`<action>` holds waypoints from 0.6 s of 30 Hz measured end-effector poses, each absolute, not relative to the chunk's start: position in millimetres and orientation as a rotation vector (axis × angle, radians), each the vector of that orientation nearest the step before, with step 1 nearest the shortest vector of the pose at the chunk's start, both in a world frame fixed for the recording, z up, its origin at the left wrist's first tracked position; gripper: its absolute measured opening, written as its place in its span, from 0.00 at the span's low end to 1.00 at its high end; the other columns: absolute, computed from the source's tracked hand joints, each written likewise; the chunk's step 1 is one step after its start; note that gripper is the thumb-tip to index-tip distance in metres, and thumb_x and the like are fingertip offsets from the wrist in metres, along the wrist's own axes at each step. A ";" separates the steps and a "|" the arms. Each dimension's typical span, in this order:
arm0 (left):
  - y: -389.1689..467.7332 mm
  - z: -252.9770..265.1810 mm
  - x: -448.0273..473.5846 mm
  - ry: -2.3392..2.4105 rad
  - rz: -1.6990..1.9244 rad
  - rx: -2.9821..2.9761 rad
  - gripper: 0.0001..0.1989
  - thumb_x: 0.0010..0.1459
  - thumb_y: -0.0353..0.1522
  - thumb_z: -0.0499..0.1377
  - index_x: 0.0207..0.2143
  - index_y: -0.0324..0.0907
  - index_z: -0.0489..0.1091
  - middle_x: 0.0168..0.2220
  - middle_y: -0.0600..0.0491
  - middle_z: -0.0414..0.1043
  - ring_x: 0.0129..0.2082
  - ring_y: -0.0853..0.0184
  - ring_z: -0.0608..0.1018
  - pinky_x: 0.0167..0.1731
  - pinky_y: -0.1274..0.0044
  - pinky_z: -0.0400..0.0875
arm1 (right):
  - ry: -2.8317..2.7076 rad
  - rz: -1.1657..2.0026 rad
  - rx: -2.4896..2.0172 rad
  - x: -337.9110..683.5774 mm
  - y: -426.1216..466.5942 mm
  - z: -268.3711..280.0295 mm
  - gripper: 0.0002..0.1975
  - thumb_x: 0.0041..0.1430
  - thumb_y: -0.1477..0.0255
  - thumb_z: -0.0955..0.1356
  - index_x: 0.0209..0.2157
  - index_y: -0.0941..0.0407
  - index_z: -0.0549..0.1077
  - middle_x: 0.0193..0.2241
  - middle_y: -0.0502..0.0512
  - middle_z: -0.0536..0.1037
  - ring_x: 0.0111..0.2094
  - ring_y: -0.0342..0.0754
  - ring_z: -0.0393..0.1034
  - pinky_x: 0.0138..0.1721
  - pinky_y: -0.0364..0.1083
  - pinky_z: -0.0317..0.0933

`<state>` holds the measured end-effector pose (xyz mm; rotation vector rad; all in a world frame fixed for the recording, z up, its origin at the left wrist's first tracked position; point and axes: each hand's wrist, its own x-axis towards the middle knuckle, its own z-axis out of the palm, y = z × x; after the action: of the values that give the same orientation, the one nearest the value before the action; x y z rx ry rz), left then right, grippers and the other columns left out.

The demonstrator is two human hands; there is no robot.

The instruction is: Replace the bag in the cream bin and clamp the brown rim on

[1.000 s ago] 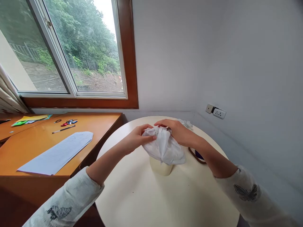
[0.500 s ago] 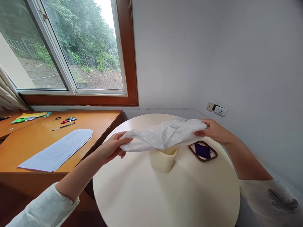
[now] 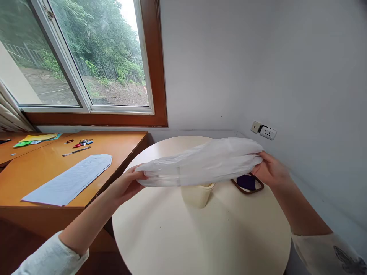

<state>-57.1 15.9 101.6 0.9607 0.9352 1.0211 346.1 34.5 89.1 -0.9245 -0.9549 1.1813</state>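
A thin white plastic bag (image 3: 200, 162) is stretched sideways above the round table. My left hand (image 3: 129, 185) grips its left end, thumb on top. At the other end, my right hand (image 3: 269, 168) is closed on the bag. Beneath the middle of the bag stands a cream plastic bin (image 3: 197, 196); the bag hides most of its mouth. Behind and below my right hand lies a brown-framed item with a dark purple centre (image 3: 246, 182), partly covered by the bag and the hand.
The round cream table (image 3: 172, 244) stands against the wall. To its left is an orange wooden desk (image 3: 126, 149) with paper sheets (image 3: 71, 179), a pen (image 3: 76, 151), keys (image 3: 83, 143) and coloured papers (image 3: 37, 139). A wall socket (image 3: 268, 133) is at the right.
My hands have moved apart, the left one leftward and the right one rightward. The crumpled bag is now pulled out longer and smoother, covering more of the bin's mouth.
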 end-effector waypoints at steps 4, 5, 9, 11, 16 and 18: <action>14.6 90.9 -42.8 0.921 1.206 0.738 0.11 0.32 0.18 0.56 0.21 0.38 0.70 0.23 0.56 0.69 0.23 0.74 0.69 0.24 0.84 0.68 | -0.945 1.269 -1.021 342.9 35.6 72.3 0.10 0.50 0.64 0.65 0.33 0.53 0.73 0.32 0.53 0.77 0.37 0.53 0.71 0.35 0.50 0.66; 14.2 88.9 -40.4 0.918 1.211 0.712 0.10 0.32 0.17 0.55 0.19 0.38 0.68 0.20 0.57 0.67 0.20 0.76 0.67 0.20 0.85 0.66 | -0.945 1.300 -1.049 343.4 34.8 68.4 0.10 0.49 0.64 0.65 0.31 0.53 0.73 0.29 0.52 0.77 0.34 0.53 0.72 0.33 0.49 0.65; 8.3 83.6 -37.9 0.931 1.165 0.633 0.10 0.32 0.19 0.55 0.21 0.38 0.67 0.18 0.59 0.63 0.16 0.77 0.63 0.15 0.84 0.62 | -0.908 1.439 -1.212 349.9 26.5 54.8 0.11 0.48 0.60 0.66 0.27 0.54 0.72 0.17 0.50 0.72 0.18 0.48 0.66 0.20 0.47 0.61; 1.9 80.0 -38.9 0.977 1.093 0.620 0.08 0.35 0.23 0.56 0.23 0.38 0.68 0.20 0.58 0.65 0.18 0.75 0.66 0.17 0.82 0.64 | -0.926 1.485 -1.253 353.9 22.3 46.5 0.12 0.46 0.60 0.67 0.28 0.53 0.72 0.16 0.50 0.71 0.16 0.47 0.64 0.17 0.46 0.58; -9.4 51.4 -39.0 1.039 0.852 0.802 0.08 0.44 0.34 0.60 0.25 0.39 0.65 0.22 0.57 0.64 0.21 0.74 0.67 0.19 0.83 0.61 | -1.073 1.431 -1.226 355.8 25.4 14.2 0.15 0.44 0.60 0.69 0.34 0.52 0.72 0.26 0.54 0.77 0.30 0.52 0.71 0.29 0.48 0.65; -5.0 35.9 -38.7 1.121 0.829 0.801 0.09 0.47 0.37 0.58 0.25 0.40 0.65 0.22 0.57 0.64 0.22 0.73 0.67 0.20 0.82 0.61 | -1.119 1.355 -1.302 350.5 32.3 0.5 0.16 0.47 0.59 0.67 0.36 0.53 0.72 0.28 0.56 0.77 0.33 0.53 0.72 0.32 0.48 0.65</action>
<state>-38.7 -5.0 35.9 0.8008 1.1206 0.8290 350.5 32.3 0.5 -1.3019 -1.1193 1.3547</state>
